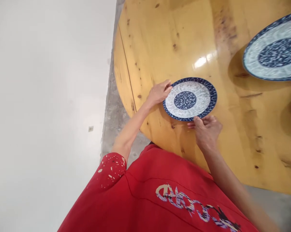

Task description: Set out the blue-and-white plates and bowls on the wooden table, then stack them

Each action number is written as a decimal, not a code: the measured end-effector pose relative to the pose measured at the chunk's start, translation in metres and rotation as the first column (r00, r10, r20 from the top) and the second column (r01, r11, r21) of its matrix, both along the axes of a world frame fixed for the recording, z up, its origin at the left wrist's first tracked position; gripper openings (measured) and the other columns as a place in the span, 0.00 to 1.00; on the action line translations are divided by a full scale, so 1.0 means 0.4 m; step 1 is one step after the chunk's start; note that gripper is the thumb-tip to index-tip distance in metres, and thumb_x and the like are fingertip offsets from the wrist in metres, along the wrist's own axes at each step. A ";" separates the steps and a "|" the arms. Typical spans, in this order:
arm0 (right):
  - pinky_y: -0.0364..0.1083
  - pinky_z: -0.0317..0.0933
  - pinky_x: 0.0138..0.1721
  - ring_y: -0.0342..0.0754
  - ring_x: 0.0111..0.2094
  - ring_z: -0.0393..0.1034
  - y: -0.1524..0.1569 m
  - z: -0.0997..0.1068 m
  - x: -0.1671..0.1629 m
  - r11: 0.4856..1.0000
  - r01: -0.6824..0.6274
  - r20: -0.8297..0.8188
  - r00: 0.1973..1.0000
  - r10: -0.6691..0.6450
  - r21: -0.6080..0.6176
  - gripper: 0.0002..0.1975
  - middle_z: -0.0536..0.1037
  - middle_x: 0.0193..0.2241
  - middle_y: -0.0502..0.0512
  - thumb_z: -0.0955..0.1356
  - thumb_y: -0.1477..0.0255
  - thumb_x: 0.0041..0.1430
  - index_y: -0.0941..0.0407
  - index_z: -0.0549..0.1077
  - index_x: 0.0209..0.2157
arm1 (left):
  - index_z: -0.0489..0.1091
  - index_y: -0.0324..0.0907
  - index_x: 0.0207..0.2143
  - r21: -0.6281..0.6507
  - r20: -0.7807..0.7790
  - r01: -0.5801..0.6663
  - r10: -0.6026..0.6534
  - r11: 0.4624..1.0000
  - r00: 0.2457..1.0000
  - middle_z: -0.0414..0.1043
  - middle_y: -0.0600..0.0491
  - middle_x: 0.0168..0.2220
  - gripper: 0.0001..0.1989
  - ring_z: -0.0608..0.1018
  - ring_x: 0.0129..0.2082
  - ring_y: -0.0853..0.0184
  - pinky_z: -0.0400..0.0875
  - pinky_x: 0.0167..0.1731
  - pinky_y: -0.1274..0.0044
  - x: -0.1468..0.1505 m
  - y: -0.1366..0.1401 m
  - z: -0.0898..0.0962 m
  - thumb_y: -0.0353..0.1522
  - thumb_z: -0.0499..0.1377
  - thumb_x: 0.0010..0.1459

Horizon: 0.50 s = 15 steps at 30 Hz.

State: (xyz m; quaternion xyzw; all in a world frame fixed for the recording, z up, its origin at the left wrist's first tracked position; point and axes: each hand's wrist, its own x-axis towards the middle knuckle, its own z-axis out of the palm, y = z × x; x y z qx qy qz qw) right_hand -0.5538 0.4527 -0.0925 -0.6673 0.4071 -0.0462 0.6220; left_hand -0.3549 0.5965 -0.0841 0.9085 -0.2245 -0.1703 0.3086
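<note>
Your left fingers [168, 84] and right fingers [198, 121] hold one plate [185, 100] by its rim; a second plate [278, 54] lies right of them.

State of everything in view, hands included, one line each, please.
left hand, gripping the held plate's left rim
right hand, thumb on its near rim
held plate, face up; lifted or resting, cannot tell
other plate, face up, untouched, cut off by the picture edge
table, glossy, reflecting light
</note>
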 end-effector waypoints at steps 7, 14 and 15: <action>0.48 0.66 0.21 0.51 0.20 0.71 0.004 0.006 -0.009 1.000 0.013 0.013 1.000 -0.013 0.006 0.13 0.68 0.18 0.47 0.71 0.64 0.53 0.51 0.62 0.29 | 0.62 0.45 0.29 0.007 0.018 -0.001 0.001 1.000 1.000 0.71 0.52 0.29 0.10 0.70 0.28 0.67 0.55 0.31 0.75 -0.006 -0.009 0.000 0.28 0.52 0.64; 0.49 0.68 0.21 0.52 0.20 0.72 0.014 -0.002 -0.022 1.000 0.014 -0.002 1.000 -0.014 0.020 0.17 0.68 0.17 0.46 0.72 0.60 0.51 0.52 0.61 0.28 | 0.64 0.44 0.29 0.009 0.000 -0.025 0.025 1.000 1.000 0.72 0.52 0.29 0.09 0.70 0.28 0.67 0.56 0.31 0.74 -0.022 -0.001 0.008 0.27 0.54 0.63; 0.49 0.68 0.21 0.52 0.21 0.72 0.013 -0.003 -0.021 1.000 0.013 -0.011 1.000 -0.013 0.016 0.16 0.69 0.17 0.46 0.72 0.60 0.51 0.52 0.61 0.28 | 0.64 0.44 0.29 0.004 -0.004 -0.025 0.025 1.000 1.000 0.72 0.52 0.29 0.09 0.71 0.28 0.67 0.57 0.31 0.74 -0.022 0.001 0.007 0.27 0.54 0.63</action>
